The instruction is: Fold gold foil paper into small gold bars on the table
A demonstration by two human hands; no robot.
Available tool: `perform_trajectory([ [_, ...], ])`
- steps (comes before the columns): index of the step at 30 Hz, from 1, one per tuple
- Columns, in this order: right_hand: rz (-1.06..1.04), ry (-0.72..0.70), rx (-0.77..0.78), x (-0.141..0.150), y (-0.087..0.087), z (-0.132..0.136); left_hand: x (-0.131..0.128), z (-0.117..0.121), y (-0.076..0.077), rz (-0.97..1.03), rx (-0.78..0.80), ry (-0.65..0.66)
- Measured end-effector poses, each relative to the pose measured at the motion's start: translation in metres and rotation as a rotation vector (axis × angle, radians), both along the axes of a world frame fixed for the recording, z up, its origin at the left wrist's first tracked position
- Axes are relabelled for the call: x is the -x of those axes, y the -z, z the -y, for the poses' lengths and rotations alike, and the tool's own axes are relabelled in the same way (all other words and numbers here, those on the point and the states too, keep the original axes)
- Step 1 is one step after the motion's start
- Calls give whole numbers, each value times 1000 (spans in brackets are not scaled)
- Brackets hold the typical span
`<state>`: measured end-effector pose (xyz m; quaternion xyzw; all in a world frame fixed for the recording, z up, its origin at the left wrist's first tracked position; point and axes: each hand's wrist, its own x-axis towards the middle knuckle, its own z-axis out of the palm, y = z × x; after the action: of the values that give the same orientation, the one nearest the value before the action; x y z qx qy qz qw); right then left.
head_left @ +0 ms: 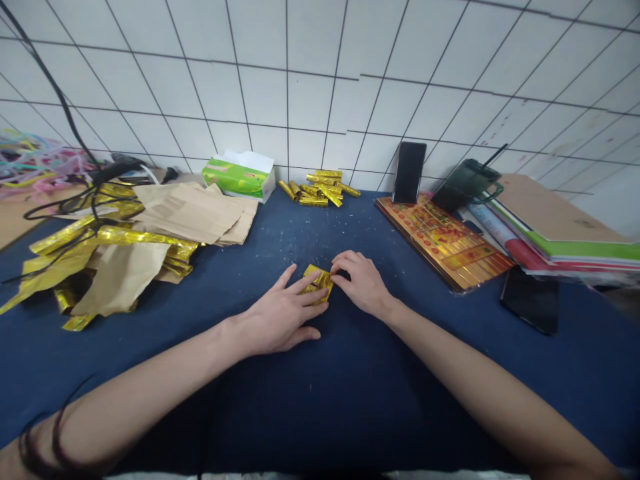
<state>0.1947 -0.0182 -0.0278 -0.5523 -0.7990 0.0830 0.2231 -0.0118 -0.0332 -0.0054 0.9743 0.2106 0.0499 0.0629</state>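
Both bare hands are on one folded gold foil packet (pixel 318 283), sitting right between them on the blue tablecloth (pixel 350 407). The left hand (pixel 280 313) has its fingers spread flat across the packet, so it's not really clamped, while the right hand (pixel 363 285) comes in from the other side with its fingertips (pixel 336 268) on the packet's edge. Can't tell if that's an actual pinch. The two hands are close together, with the packet filling the gap.

Count-wise, that's one packet in hand, plus one pile of rolled gold foil tubes (pixel 315 188) up by the tiled wall (pixel 320 100), roughly a dozen but too stacked to count exactly. Off to the left there's a messy heap of gold foil strips (pixel 100 247) mixed with brown paper sheets (pixel 190 213). Also one tissue box (pixel 240 177), one upright phone (pixel 409 172), one flat phone (pixel 531 300) and one stack of folders (pixel 560 233).
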Motion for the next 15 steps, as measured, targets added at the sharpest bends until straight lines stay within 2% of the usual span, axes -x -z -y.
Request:
perform_trajectory([
  [7, 0, 2, -31, 0, 1, -2, -1, 3, -2, 27, 36, 3],
  [11, -57, 4, -132, -5, 3, 2, 0, 4, -1, 33, 51, 0],
  [13, -54, -36, -211, -7, 0, 10, 0, 4, 0, 31, 54, 0],
  [15, 14, -135, -247, -7, -3, 22, 0, 4, 0, 28, 54, 1],
])
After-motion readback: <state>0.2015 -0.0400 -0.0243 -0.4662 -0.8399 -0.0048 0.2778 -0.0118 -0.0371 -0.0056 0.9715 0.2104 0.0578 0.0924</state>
